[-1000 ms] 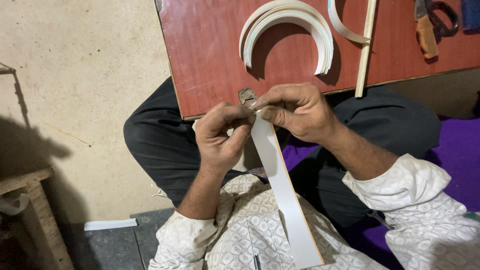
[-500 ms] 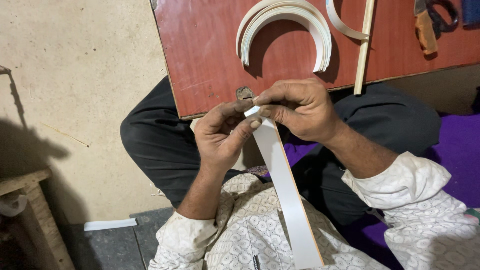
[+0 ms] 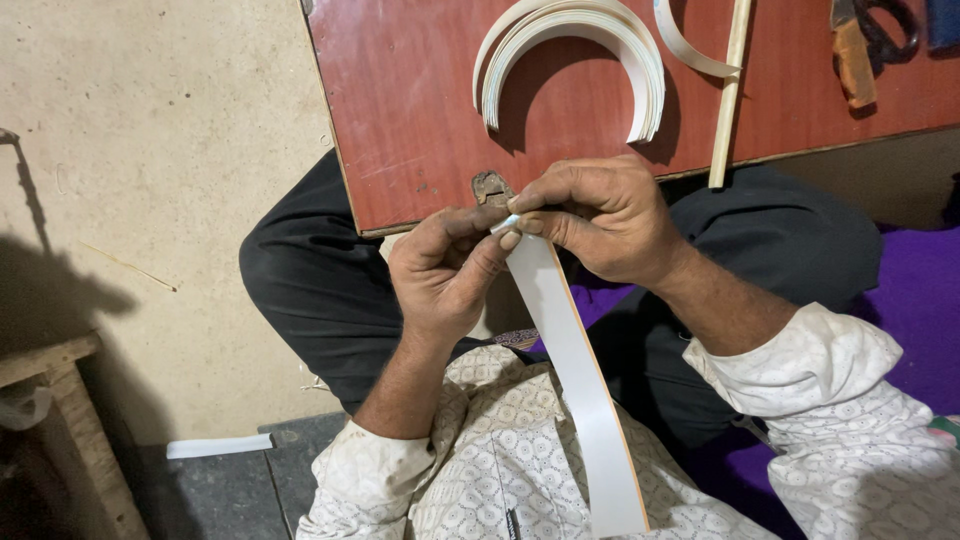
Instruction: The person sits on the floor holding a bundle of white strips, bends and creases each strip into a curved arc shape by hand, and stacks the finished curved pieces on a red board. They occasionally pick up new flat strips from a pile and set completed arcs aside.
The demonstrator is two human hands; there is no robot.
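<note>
A long white strip [image 3: 575, 370] with an orange edge runs from my lap up to my hands. My left hand [image 3: 445, 270] pinches its top end between thumb and fingers. My right hand [image 3: 600, 215] grips the same end from the right, fingertips meeting the left hand's. Both hands hover just in front of the near edge of a reddish-brown board [image 3: 410, 110], beside a small worn brown piece [image 3: 491, 187] at that edge.
On the board lie a stack of curved white strips [image 3: 640, 60], a thin wooden stick [image 3: 728, 100], a loose curled strip [image 3: 685, 45] and scissors with a brown tool [image 3: 865, 45]. Purple cloth [image 3: 920, 290] lies at right. A wooden stool [image 3: 70, 430] stands at lower left.
Both hands have shifted slightly, and the fingertips have closed tighter on the strip's top end. The strip itself stays in place across my lap.
</note>
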